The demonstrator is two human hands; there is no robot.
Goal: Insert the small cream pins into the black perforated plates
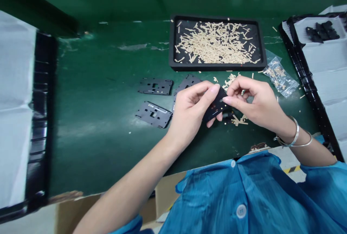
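My left hand [191, 107] is closed on a flat black plastic plate [216, 107], thumb on top and fingertips showing beneath it. The plate is tilted above the table, with small cutouts and pale dots on its face. At the plate's right edge, my right hand [251, 98] is closed in a pinch; what lies between its thumb and finger is too small to make out. Similar black plates lie to the left: an upper one [155, 86], a lower one [154, 115] and another [188, 82] partly hidden behind my left hand.
Beyond my hands stands a black tray [217, 67] heaped with small beige strips [217, 42]. More loose strips [238, 120] lie around my right hand. A clear plastic bag [282, 77] rests at right. Lined black crates [314, 82] flank the green table [94, 129].
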